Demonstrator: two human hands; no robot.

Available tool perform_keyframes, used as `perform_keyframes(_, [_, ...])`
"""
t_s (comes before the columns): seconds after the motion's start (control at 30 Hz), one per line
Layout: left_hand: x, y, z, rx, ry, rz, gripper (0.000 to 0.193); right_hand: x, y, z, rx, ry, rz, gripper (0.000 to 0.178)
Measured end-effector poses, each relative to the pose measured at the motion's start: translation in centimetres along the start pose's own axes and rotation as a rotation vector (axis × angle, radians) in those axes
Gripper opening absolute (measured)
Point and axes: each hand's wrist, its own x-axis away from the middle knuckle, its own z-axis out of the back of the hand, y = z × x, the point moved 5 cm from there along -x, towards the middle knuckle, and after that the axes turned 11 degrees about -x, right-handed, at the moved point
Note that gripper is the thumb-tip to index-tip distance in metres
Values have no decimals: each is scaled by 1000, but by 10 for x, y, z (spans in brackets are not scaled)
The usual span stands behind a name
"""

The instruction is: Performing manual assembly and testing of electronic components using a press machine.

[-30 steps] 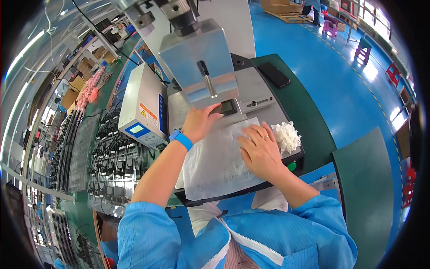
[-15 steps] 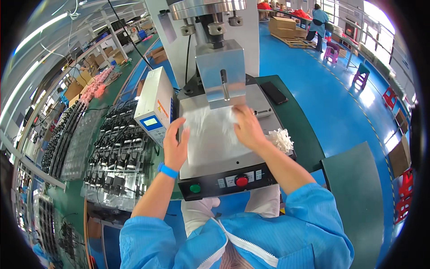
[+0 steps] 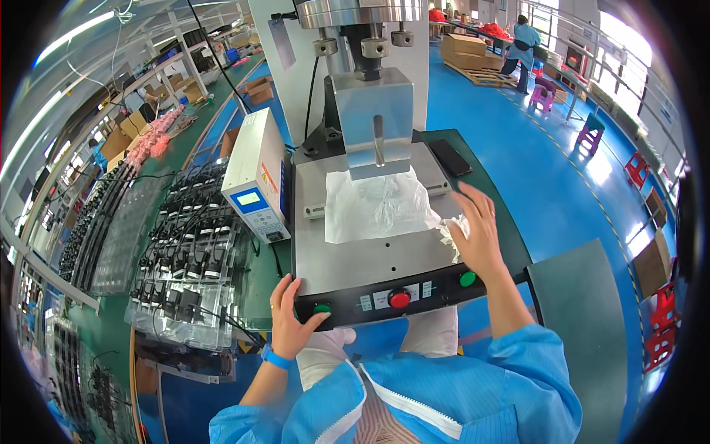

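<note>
A thin, crinkled white sheet [image 3: 347,214] lies on the metal plate [image 3: 347,263] of a press, its far edge beneath the big metal block [image 3: 373,111]. My left hand [image 3: 291,318] rests at the front left corner of the machine base, fingers apart, its thumb at the left green button [image 3: 322,306]. My right hand [image 3: 481,237] is open over the plate's right side, just beside a white frilly bundle [image 3: 451,231] that it partly covers. The right green button [image 3: 467,279] and a red button [image 3: 399,298] show on the front panel.
Left of the press stands a white control box [image 3: 251,170] with a small screen. Beyond it, clear trays hold black adapters [image 3: 196,259] with cables. A dark phone [image 3: 450,157] lies at the back right of the green table. Another person [image 3: 523,48] stands far off.
Both hands have left the sheet. My left hand came down toward me to the front corner; my right hand moved right, beside the white bundle. The sheet now lies uncovered under the block.
</note>
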Motion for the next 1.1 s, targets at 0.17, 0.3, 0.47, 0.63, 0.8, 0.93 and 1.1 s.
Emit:
perform_keyframes(0.17, [5,-2,-8,-37,-21,52,88,77,10,22,76,-25,-189,71])
perform_keyframes(0.3, [2,-2,-12,-65,-17,47,97,101,18,25,204,-119,-373,88])
perform_keyframes(0.47, [3,0,-10,-88,39,29,98,110,35,23,196,-91,-457,103])
perform_keyframes(0.63, [-1,0,-5,-106,25,41,96,101,25,21,153,-97,-462,90])
perform_keyframes(0.8, [-9,15,2,-42,22,-26,81,78,2,28,64,26,-188,65])
perform_keyframes(0.93, [-25,35,-2,-221,50,-266,61,58,-23,18,-64,8,-9,35])
perform_keyframes(1.1, [-53,68,-8,-348,-11,-362,49,47,-39,4,-154,-12,52,23])
